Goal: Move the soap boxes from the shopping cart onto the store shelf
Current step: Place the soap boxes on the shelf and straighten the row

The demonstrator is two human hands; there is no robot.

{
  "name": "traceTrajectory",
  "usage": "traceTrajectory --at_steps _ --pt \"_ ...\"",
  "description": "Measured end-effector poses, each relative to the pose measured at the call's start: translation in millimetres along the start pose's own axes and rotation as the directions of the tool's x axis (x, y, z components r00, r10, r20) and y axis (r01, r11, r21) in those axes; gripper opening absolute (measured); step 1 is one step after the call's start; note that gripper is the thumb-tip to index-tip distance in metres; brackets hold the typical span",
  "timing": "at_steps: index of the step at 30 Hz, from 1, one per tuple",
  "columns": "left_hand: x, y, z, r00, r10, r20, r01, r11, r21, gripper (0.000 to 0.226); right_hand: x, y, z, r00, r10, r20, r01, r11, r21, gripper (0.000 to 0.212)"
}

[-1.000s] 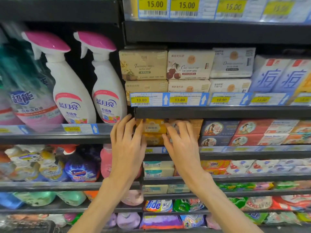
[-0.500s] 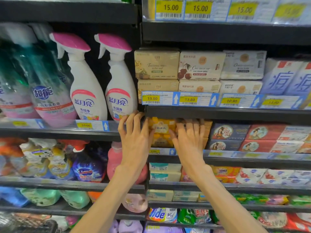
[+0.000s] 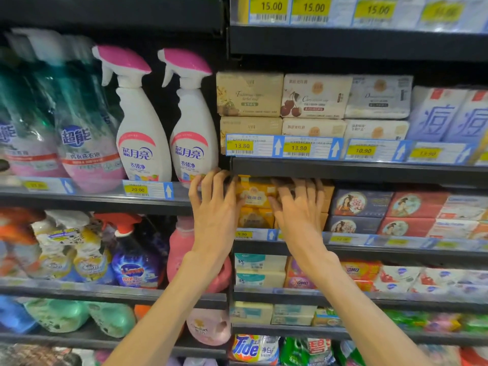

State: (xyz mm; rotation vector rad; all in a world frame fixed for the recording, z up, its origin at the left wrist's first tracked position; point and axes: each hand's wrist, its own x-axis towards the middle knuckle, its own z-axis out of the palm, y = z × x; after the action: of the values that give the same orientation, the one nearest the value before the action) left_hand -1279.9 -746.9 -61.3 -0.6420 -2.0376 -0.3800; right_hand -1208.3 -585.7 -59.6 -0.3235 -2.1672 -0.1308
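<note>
A stack of yellow soap boxes (image 3: 255,198) sits at the left end of the store shelf (image 3: 348,239), under the shelf with the 13.80 tags. My left hand (image 3: 214,210) is at the stack's left side, fingers straight and spread, thumb touching the upper box. My right hand (image 3: 299,211) lies flat against the tan boxes (image 3: 327,199) just right of the yellow ones, fingers straight and reaching under the shelf above. It hides most of those boxes. The shopping cart is not clearly in view.
Two pink-capped spray bottles (image 3: 194,133) stand on the neighbouring shelf, just left of my left hand. Dark blue and red soap boxes (image 3: 385,211) fill the same shelf to the right. Cream soap boxes (image 3: 314,99) sit on the shelf above, and pale soap packs (image 3: 260,270) below.
Both hands stay against the soap boxes. My right hand's fingers have straightened and slid a little further in and to the right. The view has shifted to the left.
</note>
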Motion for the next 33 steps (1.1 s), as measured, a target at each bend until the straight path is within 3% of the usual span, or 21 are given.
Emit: traceTrajectory --at_steps 4,10,17,33 --pt "-1.7 10.4 -7.9 1.000 0.002 0.012 -0.002 1.000 -0.017 0.045 -7.9 15.0 -16.5 0.999 -0.028 0.040 0.028 1.000 0.015 0.045" --pt "0.8 68.9 -7.7 0.991 0.132 -0.002 -0.130 0.973 -0.191 0.036 -21.5 64.4 -34.9 0.997 0.072 -0.010 -0.072 0.994 -0.079 0.045" --pt "16.4 85.7 15.6 0.986 0.070 0.149 -0.049 0.989 -0.141 0.052 -24.1 92.6 -29.1 0.994 0.107 -0.003 -0.106 0.973 -0.205 0.038" --pt "16.4 85.7 18.4 0.990 0.057 0.131 -0.038 0.988 -0.148 0.048 -21.2 101.0 -26.7 0.999 0.044 0.009 -0.042 0.986 -0.159 0.038"
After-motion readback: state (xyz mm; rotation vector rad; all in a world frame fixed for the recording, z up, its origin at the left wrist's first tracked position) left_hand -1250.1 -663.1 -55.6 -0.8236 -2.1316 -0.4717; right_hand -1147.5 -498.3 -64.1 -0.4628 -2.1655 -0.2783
